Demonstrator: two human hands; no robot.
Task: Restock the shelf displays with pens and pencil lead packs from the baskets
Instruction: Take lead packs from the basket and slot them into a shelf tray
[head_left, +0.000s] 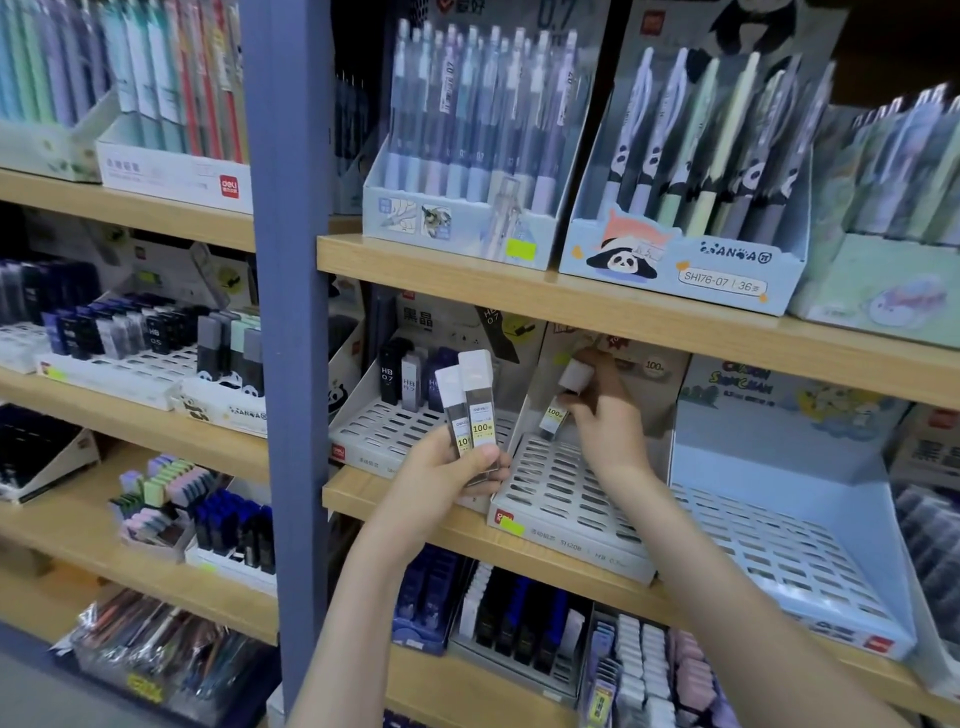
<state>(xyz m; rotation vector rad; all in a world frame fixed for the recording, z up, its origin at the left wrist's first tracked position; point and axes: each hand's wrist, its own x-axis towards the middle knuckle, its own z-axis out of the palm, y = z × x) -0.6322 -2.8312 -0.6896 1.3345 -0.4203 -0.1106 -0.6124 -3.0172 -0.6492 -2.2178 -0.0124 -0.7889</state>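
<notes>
My left hand (447, 470) grips two pencil lead packs (474, 410), slim clear cases with white caps and yellow "100" labels, upright in front of the middle shelf. My right hand (605, 410) pinches a third lead pack (563, 397) by its white cap and holds it at the back row of a white slotted display tray (558, 501). That tray's slots show no other packs. The tray to its left (384, 423) holds a few dark HB 0.7 lead packs at its back.
A pale blue slotted tray (789, 551) stands to the right. Boxes of pens (467, 150) and panda pens (696, 171) fill the shelf above. A blue upright post (291, 312) divides the shelves. Lower shelves hold more lead packs and erasers.
</notes>
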